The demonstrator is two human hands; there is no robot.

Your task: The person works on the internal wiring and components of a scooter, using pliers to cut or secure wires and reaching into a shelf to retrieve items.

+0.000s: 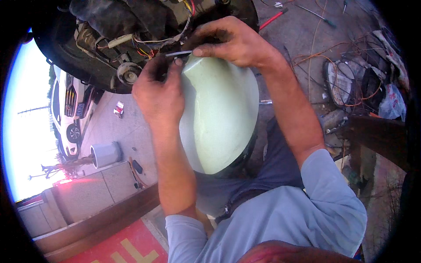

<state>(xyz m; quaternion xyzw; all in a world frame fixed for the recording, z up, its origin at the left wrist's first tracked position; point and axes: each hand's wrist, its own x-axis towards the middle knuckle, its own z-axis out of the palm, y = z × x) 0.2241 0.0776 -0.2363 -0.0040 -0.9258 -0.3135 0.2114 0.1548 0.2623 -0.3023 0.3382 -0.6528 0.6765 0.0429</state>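
A smooth, pale green rounded panel [223, 114] stands in front of my body, its narrow end up between my hands. A thin white strip [180, 53] spans the gap just above that end. My right hand [232, 44] has its thumb and curled fingers closed at the strip's right end. On the other side, my left hand [160, 92] is closed with bent fingers near the strip's left end; what its fingertips hold is hidden. Both hands have dark, dirty fingers. Beyond them, coloured wires [147, 51] hang from a dark vehicle body [105, 65] with exposed parts.
A red-handled tool [272, 19] and a screwdriver [322, 18] lie on the ground beyond. Loose wires and scrap [351, 83] are heaped at right. At left are a white plant pot [106, 154], a small red-and-white packet [119, 109] and a parked white car [70, 114].
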